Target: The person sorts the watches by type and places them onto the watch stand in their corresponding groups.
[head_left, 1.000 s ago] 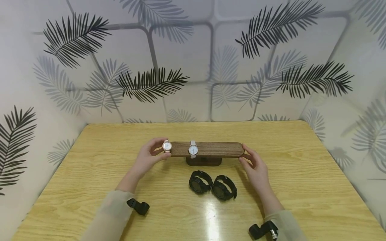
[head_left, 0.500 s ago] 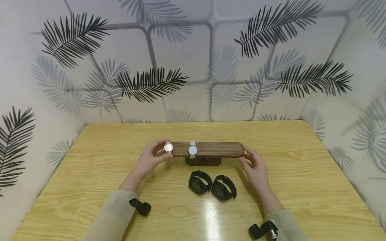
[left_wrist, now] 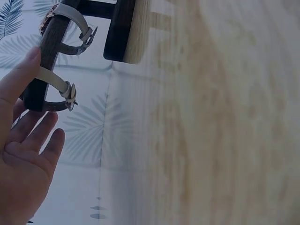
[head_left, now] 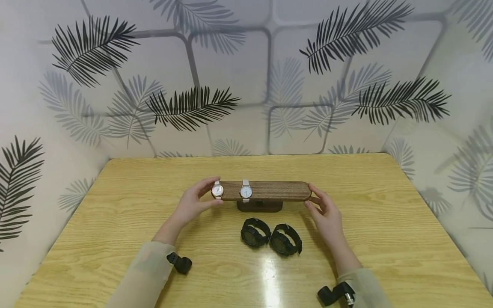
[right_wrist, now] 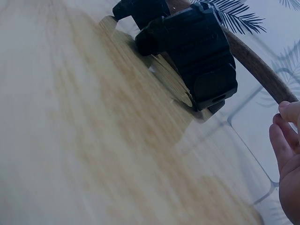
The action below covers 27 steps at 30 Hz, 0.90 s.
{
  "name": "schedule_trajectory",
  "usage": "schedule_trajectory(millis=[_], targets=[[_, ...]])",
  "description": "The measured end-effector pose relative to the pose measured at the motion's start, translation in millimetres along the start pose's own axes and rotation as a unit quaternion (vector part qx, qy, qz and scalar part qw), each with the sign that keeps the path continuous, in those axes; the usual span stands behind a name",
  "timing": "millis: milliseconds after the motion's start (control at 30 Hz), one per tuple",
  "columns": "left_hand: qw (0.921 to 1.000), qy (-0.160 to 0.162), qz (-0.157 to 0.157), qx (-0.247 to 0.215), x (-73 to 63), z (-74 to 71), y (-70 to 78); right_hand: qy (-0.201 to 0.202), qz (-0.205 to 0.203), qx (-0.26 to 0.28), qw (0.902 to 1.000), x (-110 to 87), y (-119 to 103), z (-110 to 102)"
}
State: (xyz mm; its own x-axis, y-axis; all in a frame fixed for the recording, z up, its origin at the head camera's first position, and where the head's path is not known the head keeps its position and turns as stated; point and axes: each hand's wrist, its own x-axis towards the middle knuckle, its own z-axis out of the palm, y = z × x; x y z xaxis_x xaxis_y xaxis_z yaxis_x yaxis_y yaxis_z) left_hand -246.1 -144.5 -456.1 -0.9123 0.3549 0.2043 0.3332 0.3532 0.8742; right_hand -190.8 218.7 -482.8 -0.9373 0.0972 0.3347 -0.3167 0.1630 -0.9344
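A dark wooden watch stand with a rounded bar stands mid-table. My left hand is at the bar's left end, with fingers and thumb pinching a white-strapped wristwatch across its strap. In the left wrist view, that watch's buckled strap loops around the bar, the thumb is against the bar side and the other fingers lie below. A second white-strapped watch sits on the bar further right. My right hand grips the bar's right end between thumb and fingers.
Two black wristwatches, one on the left and one on the right, lie side by side on the wooden table in front of the stand. A leaf-patterned wall rises behind the table's back edge.
My left hand has moved slightly right, sliding the wristwatch from beyond the bar's left tip onto the bar. The right hand and the stand have hardly moved.
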Motion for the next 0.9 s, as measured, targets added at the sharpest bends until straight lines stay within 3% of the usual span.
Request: schedule_trajectory(millis=[200, 333, 433, 667, 900], targets=[[0.9946, 0.000, 0.031, 0.099, 3.9, 2.0, 6.1, -0.002, -0.012, -0.001, 0.9999, -1.5, -8.4, 0.9], [0.9865, -0.005, 0.057, 0.154, 5.8, 5.7, 13.7, -0.001, -0.011, -0.003, 0.9999, -3.5, -20.9, 2.6], [0.9785, -0.012, 0.090, 0.185, 8.5, 9.1, 19.7, -0.001, -0.007, 0.000, 1.0000, -3.1, -17.7, 2.2], [0.9633, -0.010, 0.136, 0.231, 14.8, 17.3, 28.6, -0.001, -0.007, 0.003, 1.0000, -0.5, 2.2, -0.1], [0.9546, -0.012, 0.140, 0.263, 16.3, 22.1, 29.2, 0.000, -0.006, 0.003, 1.0000, 0.1, 5.6, -0.6]])
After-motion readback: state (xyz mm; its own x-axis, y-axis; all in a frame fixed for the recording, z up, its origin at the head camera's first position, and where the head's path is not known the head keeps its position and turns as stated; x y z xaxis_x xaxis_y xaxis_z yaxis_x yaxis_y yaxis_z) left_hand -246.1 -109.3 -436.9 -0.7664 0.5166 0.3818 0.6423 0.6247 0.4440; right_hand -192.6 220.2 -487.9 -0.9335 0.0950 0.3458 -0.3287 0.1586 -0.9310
